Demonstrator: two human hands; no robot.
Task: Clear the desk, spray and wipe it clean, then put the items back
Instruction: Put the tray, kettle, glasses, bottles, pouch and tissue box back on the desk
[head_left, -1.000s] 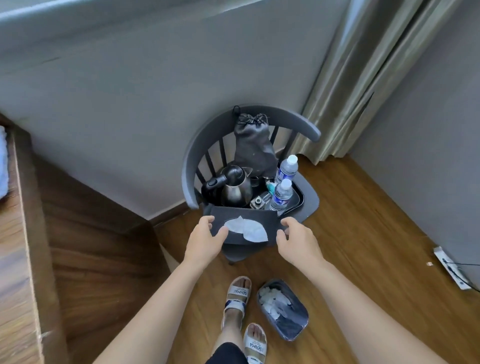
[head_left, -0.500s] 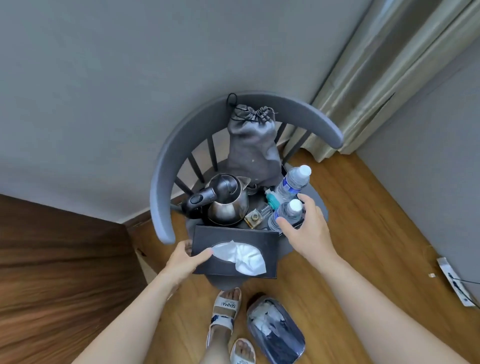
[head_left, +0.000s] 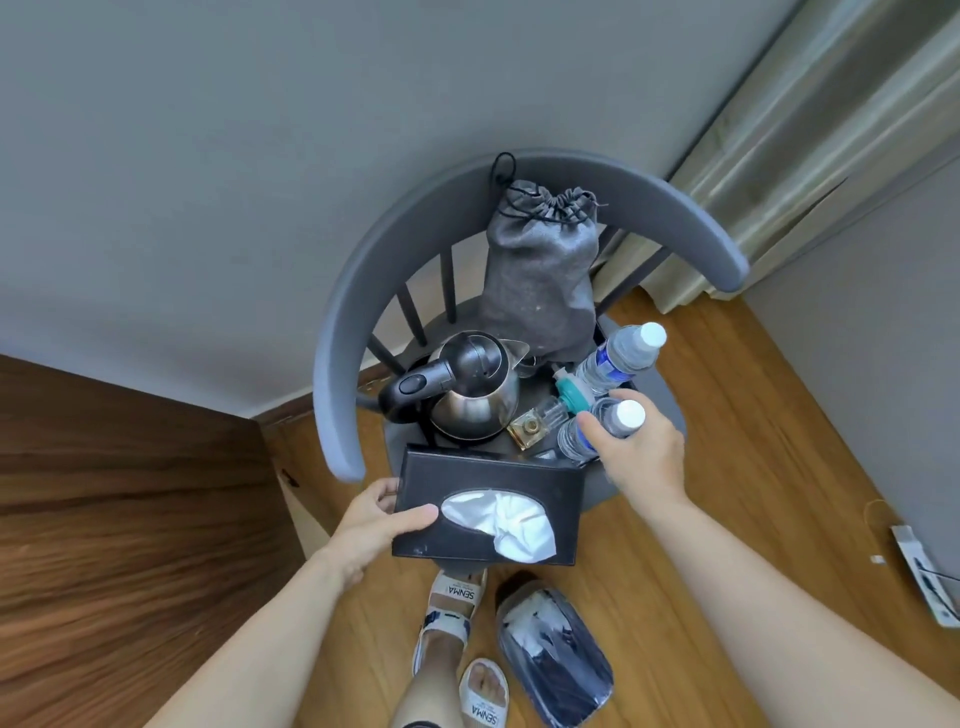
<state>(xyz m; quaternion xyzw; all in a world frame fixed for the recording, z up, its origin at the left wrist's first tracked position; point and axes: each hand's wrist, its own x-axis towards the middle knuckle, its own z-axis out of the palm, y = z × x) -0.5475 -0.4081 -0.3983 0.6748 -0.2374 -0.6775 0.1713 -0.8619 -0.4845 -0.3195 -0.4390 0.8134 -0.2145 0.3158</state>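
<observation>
Head view, the only one I have. I judge we are either parking the desk items on the grey chair (head_left: 519, 208) or starting to fetch them back; I cannot tell which from this alone. The desk itself shows only as a wood surface at about 8 o'clock of the frame.

My left hand (head_left: 371, 525) holds the black tissue box (head_left: 488, 512) at its left end, thumb lying on the top face and fingers tucked under, so it is pinching the box. The box sits at the chair's front edge, roughly 6 o'clock from the kettle (head_left: 467, 387).

My right hand (head_left: 641, 452) is wrapped partly round the nearer water bottle (head_left: 605, 428), thumb against its side just below the white cap; whether the fingers have fully closed behind it I cannot tell. A second water bottle (head_left: 621, 356) stands at 12 o'clock from it, touching or just beside. A small perfume bottle (head_left: 535, 426) lies between kettle and bottle, and a grey drawstring pouch (head_left: 540, 275) leans on the chair back at 12 o'clock.

Next, I reckon the right hand needs a firm closure low on the bottle without knocking its neighbour or the perfume. Both forearms reach forward from the lower frame, wrists roughly level.
</observation>
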